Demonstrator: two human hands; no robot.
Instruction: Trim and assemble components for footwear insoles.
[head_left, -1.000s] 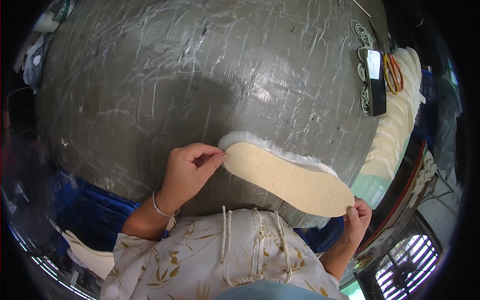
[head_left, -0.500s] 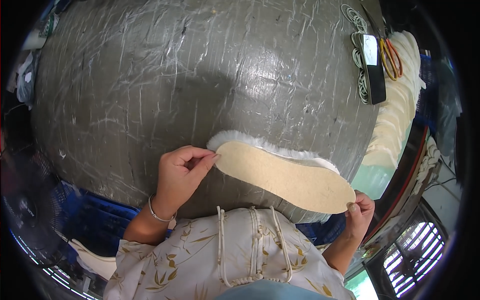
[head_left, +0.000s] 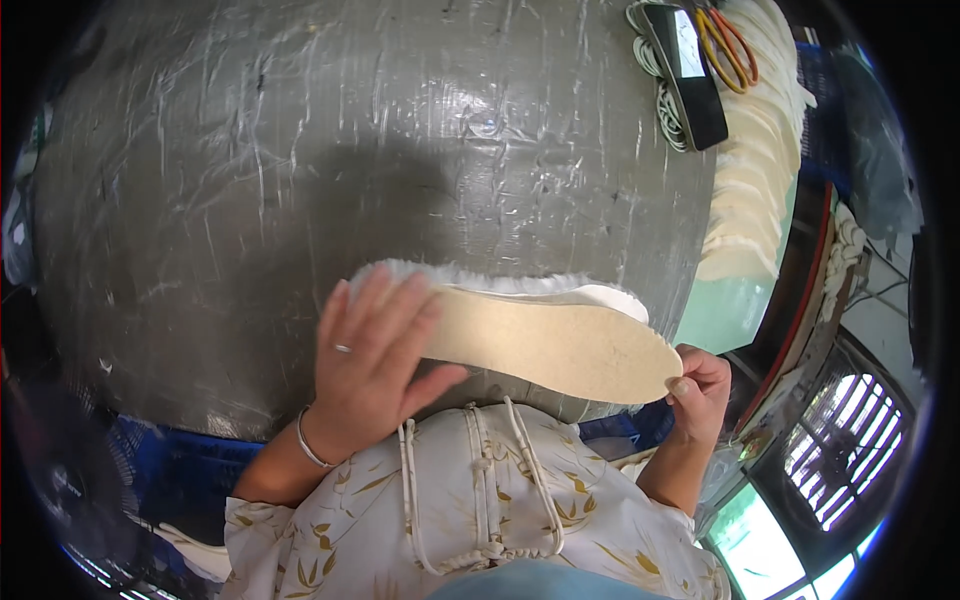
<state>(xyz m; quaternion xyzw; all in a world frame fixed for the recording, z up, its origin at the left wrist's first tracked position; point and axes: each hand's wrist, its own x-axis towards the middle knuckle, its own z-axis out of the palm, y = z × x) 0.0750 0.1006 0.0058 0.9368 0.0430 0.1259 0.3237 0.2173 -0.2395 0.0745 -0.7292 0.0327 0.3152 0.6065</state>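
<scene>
- Glare streaked the table (head_left: pixel 230 170).
- A soft shadow lay beyond the motion-blurred left hand (head_left: pixel 370 360).
- The window (head_left: pixel 832 450) at lower right shone white.
- Fisheye bent the dark edges.

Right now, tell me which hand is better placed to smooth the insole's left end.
Probably the left hand, already open over that end; the right hand pinches the other end of the insole.
</scene>
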